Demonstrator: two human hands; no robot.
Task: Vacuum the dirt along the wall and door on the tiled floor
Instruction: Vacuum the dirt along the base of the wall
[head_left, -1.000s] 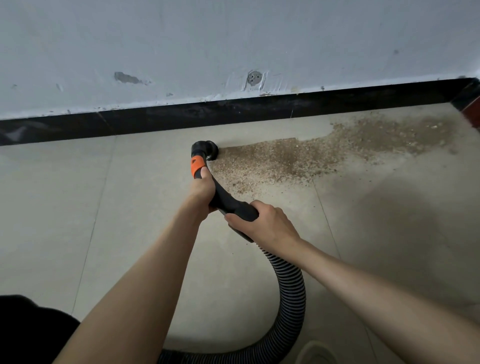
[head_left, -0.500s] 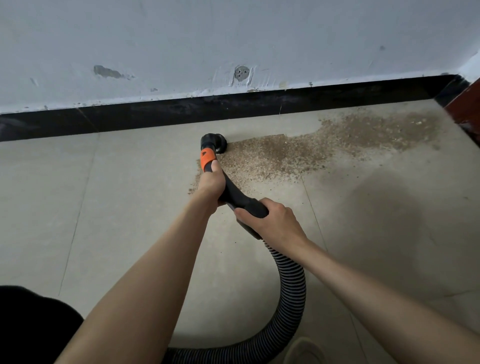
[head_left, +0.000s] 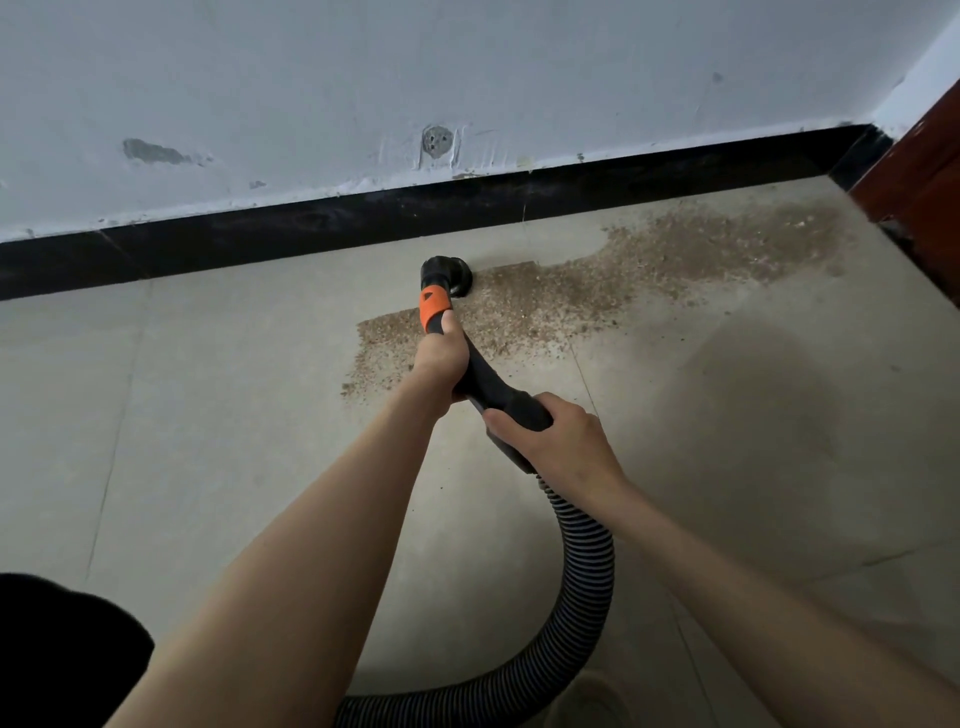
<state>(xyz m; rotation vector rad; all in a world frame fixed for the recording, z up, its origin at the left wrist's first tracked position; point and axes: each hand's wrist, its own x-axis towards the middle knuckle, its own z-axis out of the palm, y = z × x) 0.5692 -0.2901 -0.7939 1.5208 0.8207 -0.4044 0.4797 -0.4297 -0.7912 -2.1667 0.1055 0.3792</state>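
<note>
The left hand (head_left: 440, 358) grips the black vacuum wand (head_left: 485, 384) just below its orange collar (head_left: 434, 310), fingers curled round the tube. The right hand (head_left: 558, 441) grips the wand lower down, at the thicker cuff where the ribbed hose (head_left: 584, 571) joins; thumb and fingers wrap the cuff. Both hands are closed on the wand.

The round black nozzle (head_left: 447, 271) rests on the tiled floor (head_left: 208, 415), near the black baseboard (head_left: 311, 228) but apart from it, with a strip of bare tile between. The nozzle sits at the left end of the dirt (head_left: 649, 265).

The dirt is a brown granular band. It runs from the nozzle rightward along the baseboard toward the red-brown door frame (head_left: 924, 182) at the right edge of the floor, and widens near the corner. A second patch extends leftward and toward the person beneath the left hand. Its upper edges are straight where the tile beside them is bare.

The hose curves from the right hand toward the person, then bends left and leaves view at the bottom edge.

The white wall (head_left: 467, 67) above the baseboard shows a filled patch (head_left: 436, 141) and chipped paint (head_left: 150, 151). Floor left of the nozzle and right of the forearms is open tile. A dark garment (head_left: 62, 649) fills the bottom left corner.
</note>
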